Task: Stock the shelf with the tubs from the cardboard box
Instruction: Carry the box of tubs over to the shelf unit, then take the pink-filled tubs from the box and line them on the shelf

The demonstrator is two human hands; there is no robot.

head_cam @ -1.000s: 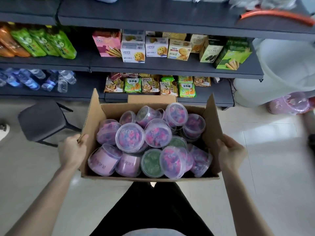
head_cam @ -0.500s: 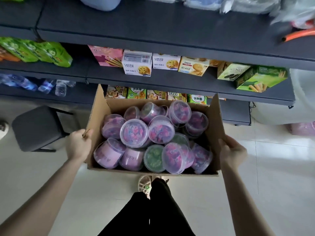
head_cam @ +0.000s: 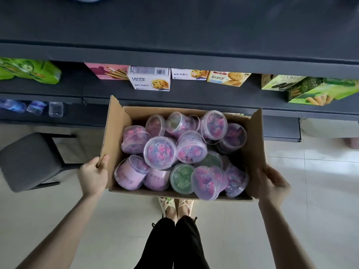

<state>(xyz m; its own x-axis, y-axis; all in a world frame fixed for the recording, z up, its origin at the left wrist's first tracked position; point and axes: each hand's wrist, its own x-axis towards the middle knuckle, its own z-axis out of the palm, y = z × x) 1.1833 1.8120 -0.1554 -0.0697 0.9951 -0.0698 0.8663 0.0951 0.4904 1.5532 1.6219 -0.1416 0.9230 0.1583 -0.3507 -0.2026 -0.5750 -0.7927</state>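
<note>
**While the box is carried up to the shelf, no tub is out yet**

Because the load is bulky, it takes both hands. Dark shelf (head_cam: 174, 22) spans the top, and its broad matte board is bare, likely the stocking spot. Biscuit cartons (head_cam: 149, 78) sit a tier below. Cardboard box (head_cam: 114, 133), brown corrugated with flaps up, is held level off the floor just before the shelf. Grey padded stool (head_cam: 27, 162) at left. Tubs (head_cam: 159, 152) are round clear plastic with lids, pink-purple fill, a couple green, all piled in the box, some tipped. Left hand (head_cam: 94, 175) grips the left flap edge, thumb over it. Right hand (head_cam: 272, 183) curls round the right wall, fingertips hidden.
</note>
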